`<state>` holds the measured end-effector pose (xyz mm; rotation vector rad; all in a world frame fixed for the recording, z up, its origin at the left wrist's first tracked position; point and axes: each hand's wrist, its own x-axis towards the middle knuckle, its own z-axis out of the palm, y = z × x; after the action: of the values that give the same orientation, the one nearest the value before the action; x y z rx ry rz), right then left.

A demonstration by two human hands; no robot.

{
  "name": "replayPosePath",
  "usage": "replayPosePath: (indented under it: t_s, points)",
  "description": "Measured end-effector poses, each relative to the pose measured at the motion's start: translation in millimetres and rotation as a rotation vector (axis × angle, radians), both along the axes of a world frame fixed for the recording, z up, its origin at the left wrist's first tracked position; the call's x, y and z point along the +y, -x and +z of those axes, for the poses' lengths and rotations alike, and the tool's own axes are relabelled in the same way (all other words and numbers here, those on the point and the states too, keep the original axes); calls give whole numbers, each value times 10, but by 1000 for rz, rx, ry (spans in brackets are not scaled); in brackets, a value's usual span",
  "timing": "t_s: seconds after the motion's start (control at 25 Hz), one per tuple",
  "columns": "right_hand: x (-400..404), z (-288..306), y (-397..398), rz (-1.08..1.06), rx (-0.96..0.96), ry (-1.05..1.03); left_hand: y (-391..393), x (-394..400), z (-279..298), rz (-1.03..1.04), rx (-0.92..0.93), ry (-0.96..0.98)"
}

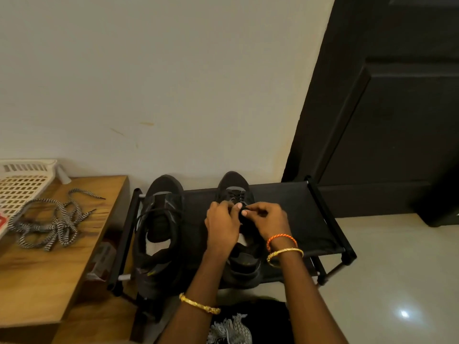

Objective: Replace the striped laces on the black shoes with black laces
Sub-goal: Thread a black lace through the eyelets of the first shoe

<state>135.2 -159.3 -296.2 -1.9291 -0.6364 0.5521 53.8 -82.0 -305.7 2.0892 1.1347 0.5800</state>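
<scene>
Left hand (pixel 221 225): curling over the right-hand shoe's (pixel 238 227) tongue area, fingertips pinching what looks like the black lace (pixel 235 194) at the upper eyelets.
Right hand (pixel 267 220): meeting the left one over the same spot, thumb and forefinger pinching a lace end; the lace itself is hard to see, black on black.
Left-hand shoe (pixel 159 234): sitting just beside on the black rack (pixel 320 227), a loose black lace looping around its opening, not yet threaded by the look of it.
Striped laces (pixel 53 223): lying in a tangle on the wooden table (pixel 44 281), well apart from both shoes, near a white basket (pixel 22 184).
Progress: judging by this, the first shoe is nearing its top eyelets.
Risk: the lace tip is easy to lose against the dark shoe, so an eyelet could get skipped; tugging could slide the shoe on the rack's fabric.
</scene>
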Motion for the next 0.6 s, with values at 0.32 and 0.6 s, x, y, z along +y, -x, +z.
replayPosePath:
  t_s: [0.32,0.6]
  points:
    - [5,-157,-176,-34,-27,-14,-64,-38,-134,314,-363,243]
    - [13,-270,-262,-74,172,-94,-50,29,-201,377,-363,310]
